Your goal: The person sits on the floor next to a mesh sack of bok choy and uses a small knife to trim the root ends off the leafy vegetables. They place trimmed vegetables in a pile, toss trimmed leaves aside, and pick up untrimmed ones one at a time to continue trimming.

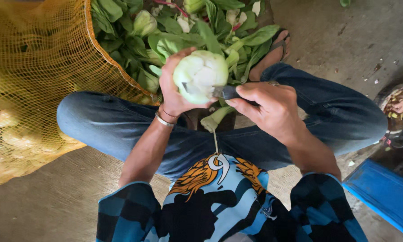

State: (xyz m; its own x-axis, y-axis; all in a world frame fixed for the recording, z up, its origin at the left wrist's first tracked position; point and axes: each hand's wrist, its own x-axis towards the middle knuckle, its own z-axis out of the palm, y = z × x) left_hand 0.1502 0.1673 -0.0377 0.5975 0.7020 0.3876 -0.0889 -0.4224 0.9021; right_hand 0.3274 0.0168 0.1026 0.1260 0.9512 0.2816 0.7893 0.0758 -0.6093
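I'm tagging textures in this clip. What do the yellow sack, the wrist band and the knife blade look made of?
The yellow sack looks like open plastic mesh: you can see pale lumps through its weave. The wrist band on the left hand seems polished metal, silvery with a glint. The knife blade, held by the right hand against the pale green vegetable, appears dull grey metal.

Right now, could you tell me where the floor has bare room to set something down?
Bare concrete floor lies upper right, between the green leaf pile and the round metal bowl. It is crowded left, around the yellow mesh sack.
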